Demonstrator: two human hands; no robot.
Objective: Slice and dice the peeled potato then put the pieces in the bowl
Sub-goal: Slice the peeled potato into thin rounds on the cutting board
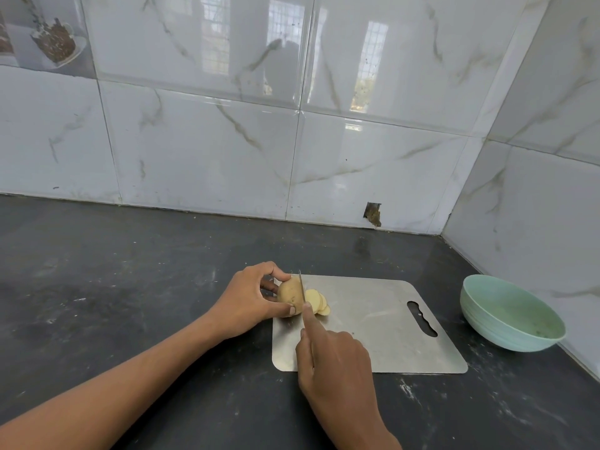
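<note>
Potato [290, 295]: peeled, part sliced, lying at the left end of the steel cutting board [373, 323], held in the curled fingers and thumb of the left hand [251, 302]. Slices [317, 303]: a short fanned row just right of the blade, touching one another. Knife [302, 287]: blade upright against the cut face, handle gripped in the right hand [334, 358], index finger stretched along the spine. Step in hand, judged: slicing, with dicing not yet begun. Advised: keep left fingertips tucked back from the blade, cut straight down, keep slices even. Bowl [509, 315]: pale green, well to the right of the right hand, off the board, on the dark counter [130, 287].
</note>
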